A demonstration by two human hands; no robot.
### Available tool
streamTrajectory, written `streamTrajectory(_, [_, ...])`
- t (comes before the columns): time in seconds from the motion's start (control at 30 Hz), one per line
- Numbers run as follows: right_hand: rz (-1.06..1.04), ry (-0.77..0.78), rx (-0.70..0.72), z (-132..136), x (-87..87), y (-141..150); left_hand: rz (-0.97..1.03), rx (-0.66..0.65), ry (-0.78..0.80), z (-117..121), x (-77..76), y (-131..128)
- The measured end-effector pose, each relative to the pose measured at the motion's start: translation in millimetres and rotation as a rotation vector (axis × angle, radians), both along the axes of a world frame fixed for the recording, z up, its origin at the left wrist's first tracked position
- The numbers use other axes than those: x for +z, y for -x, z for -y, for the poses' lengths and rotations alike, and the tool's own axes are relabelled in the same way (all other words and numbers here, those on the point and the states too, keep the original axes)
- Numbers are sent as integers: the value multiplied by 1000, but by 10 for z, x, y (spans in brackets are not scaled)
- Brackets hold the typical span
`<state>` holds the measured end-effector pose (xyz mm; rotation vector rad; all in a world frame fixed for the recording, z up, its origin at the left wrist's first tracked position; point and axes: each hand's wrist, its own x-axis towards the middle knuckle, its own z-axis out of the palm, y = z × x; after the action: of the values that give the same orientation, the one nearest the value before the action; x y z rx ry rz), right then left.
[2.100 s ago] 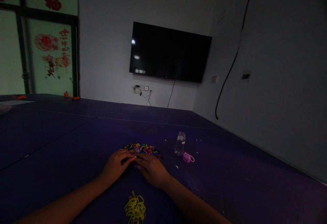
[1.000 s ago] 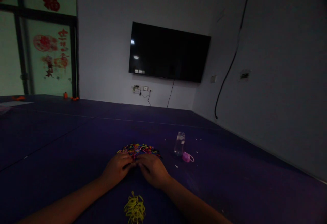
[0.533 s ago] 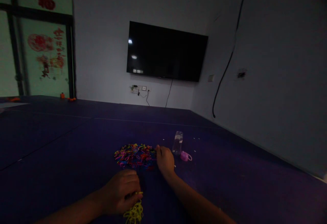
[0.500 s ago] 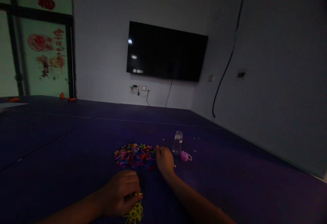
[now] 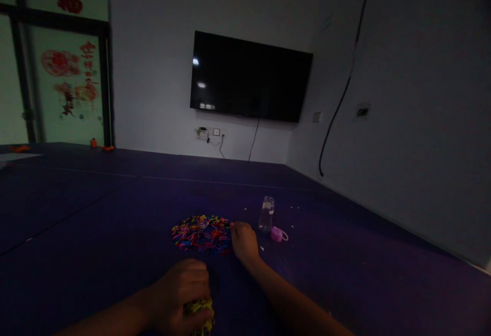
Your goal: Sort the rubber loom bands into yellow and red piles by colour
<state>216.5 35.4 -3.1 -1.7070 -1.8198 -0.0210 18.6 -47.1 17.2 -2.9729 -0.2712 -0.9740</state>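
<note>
A flat pile of many-coloured hair ties (image 5: 203, 233) lies on the dark purple tabletop in front of me. Closed around a bunch of yellow hair ties (image 5: 199, 306), my left hand (image 5: 184, 290) is low in the view, nearer to me than the pile. My right hand (image 5: 245, 243) is at the pile's right edge with thumb and fingers drawn together. What its fingertips hold, if anything, is hidden. Just beyond that hand stands a clear open bottle (image 5: 267, 216), with a pink cap with a loop (image 5: 277, 233) beside it.
Small white scraps (image 5: 292, 226) are scattered right of the bottle. At the far left, small orange objects (image 5: 93, 143) stand near the door. A black television (image 5: 251, 77) hangs on the back wall, and a dark cable (image 5: 337, 108) dangles along the right wall.
My right hand has shifted slightly left and down along the pile's edge. My left fingers have closed further over the yellow hair ties, covering more of them.
</note>
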Motion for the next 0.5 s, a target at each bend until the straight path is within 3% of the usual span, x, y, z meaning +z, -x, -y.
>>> streamTrajectory(0.2, [-20, -45, 45, -27, -52, -7, 94, 118, -5, -179, -38, 63])
streamTrajectory(0.4, [-31, -64, 57, -51, -63, -14, 235, 395, 35, -343, -37, 85])
streamTrajectory(0.5, [-38, -68, 72, -51, -47, -17, 217, 468, 31, -431, -53, 107])
